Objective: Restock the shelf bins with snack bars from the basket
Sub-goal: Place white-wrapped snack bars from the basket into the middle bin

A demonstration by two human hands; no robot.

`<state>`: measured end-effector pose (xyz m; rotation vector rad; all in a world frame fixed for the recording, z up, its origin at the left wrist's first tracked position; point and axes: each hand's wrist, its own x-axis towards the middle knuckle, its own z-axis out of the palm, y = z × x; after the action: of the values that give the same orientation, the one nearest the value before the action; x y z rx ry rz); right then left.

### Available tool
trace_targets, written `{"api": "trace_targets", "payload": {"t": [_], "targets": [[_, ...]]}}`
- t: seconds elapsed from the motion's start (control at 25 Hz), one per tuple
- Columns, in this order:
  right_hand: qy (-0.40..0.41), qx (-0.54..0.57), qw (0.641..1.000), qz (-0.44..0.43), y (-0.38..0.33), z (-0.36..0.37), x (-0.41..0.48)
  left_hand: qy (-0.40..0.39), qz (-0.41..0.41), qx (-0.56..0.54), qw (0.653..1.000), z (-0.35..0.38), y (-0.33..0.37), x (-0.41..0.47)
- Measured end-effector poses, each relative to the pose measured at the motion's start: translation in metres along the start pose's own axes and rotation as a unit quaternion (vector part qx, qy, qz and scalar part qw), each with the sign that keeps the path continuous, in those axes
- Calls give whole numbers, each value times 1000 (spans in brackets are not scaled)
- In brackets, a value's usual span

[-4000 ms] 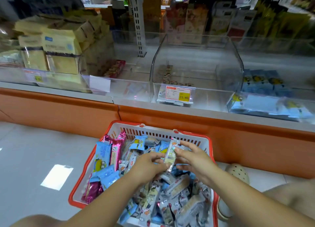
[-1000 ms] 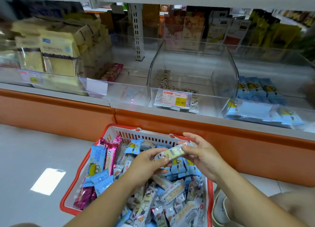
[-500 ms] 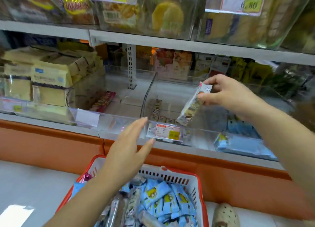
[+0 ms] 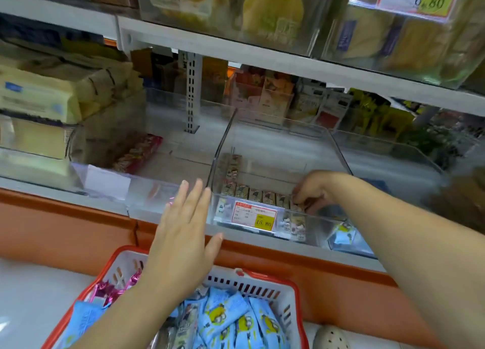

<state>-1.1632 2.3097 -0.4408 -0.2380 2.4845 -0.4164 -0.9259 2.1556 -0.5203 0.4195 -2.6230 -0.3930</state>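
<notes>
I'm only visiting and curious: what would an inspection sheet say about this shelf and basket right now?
Surface: white shelf, clear bins side by side.
Job's things: middle bin holds a row of snack bars behind a price tag; red basket holds blue-wrapped bars and pink-wrapped bars.
Clutter: pale shoe beside basket.
Hands: left hand open, raised over basket; right hand in middle bin, pinching the row's end bar.
Cables: nothing seen.
Surroundings: cream packets left; cakes above.
</notes>
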Motion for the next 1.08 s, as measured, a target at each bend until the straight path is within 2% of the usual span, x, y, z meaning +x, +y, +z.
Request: {"api": "trace_targets", "payload": {"t": [0.2,0.28,0.32,0.36,0.44,0.48,0.52,0.6,0.68,0.76,0.88,1.0,1.08], "targets": [[4,18,1000,-17,-1,5,-14,-5,18,-12,1000,-5,-3,-3],[85,-57,993,-62,-2,0,-27,18,24,-40,999,-7,-3,-11],[168,-70,976,-121,0,-1,-36,35,21,-57,998,-8,-4,-16],[248,-18,950,-191,4,3,-47,46,12,-76,996,-7,-7,-23],[312,184,879,-311,18,31,-77,-7,-21,-114,993,-4,-11,-39],[297,238,858,-344,27,55,-89,-72,-46,-122,989,0,-14,-51],[262,248,863,-353,36,83,-97,-149,-71,-112,980,6,-16,-63],[144,218,912,-317,53,143,-106,-306,-93,-47,946,21,-20,-93],[39,208,948,-237,71,187,-105,-399,-114,18,910,38,-23,-120],[-30,208,966,-152,92,215,-100,-409,-139,63,900,52,-23,-138],[-63,234,967,-71,115,240,-95,-357,-176,126,909,67,-18,-148],[-75,233,968,-51,123,254,-94,-343,-178,194,902,77,-10,-148],[-85,226,969,-58,125,259,-95,-340,-177,198,902,76,-6,-145]]}}
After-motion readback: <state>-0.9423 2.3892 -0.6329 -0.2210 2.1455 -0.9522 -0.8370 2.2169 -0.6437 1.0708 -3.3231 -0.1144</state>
